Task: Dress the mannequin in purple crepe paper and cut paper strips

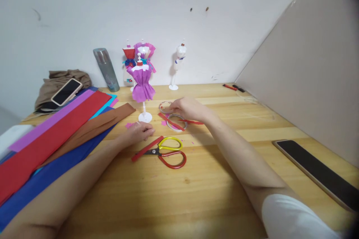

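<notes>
My right hand (189, 108) reaches across to two rolls of tape, its fingers closed on the edge of the rear tape roll (160, 109). Just in front lies the second tape roll (185, 126), with narrow red paper strips (174, 122) across it. My left hand (139, 130) rests near the foot of a small white dress form (145, 117) wearing a gathered purple crepe-paper dress (143, 87). Its fingers are curled together; anything pinched in them is hidden. Scissors (172, 153) with one yellow and one red handle lie before my hands, a red strip (146, 150) over their blades.
Folded crepe paper (81, 119) in several colours covers the left side, with a phone (66, 91) and brown cloth (50, 86) behind. A bottle (106, 70) and more dress forms (174, 78) stand by the wall. Another phone (314, 171) lies at right.
</notes>
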`<state>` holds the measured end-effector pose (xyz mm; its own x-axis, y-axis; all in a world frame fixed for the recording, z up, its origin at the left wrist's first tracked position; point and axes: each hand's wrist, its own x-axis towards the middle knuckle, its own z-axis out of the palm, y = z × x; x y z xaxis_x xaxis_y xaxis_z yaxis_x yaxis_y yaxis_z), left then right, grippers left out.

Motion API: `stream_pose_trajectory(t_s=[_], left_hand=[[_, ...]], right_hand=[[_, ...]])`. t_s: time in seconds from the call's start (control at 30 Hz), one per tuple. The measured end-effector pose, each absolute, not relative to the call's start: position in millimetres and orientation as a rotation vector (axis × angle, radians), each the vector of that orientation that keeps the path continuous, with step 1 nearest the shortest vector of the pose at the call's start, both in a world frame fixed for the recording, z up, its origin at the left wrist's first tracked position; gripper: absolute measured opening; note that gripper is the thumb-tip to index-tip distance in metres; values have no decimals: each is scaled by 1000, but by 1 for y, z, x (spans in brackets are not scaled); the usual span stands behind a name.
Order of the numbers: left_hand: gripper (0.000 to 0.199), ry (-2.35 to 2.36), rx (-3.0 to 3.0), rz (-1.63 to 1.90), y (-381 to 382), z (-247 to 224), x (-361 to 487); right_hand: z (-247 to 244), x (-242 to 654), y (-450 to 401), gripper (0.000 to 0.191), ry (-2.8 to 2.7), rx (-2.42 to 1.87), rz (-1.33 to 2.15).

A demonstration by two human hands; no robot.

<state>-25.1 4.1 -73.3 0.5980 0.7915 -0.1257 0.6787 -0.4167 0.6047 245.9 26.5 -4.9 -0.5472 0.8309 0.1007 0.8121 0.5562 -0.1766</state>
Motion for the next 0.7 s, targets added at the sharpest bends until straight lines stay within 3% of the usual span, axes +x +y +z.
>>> stream_pose_trajectory(t_s=[0.3,0.57,0.7], left_hand=[[36,1134,2221,250,5,-76,-25],[34,1124,2274,276,2,-74,-25],[32,1124,2257,285,0,-75,-26]], right_hand=[[-3,237,23,33,-2593,-1478,168],[-25,221,25,16,-2603,-1265,296],[-48,202,31,13,-2317,-1190,609]])
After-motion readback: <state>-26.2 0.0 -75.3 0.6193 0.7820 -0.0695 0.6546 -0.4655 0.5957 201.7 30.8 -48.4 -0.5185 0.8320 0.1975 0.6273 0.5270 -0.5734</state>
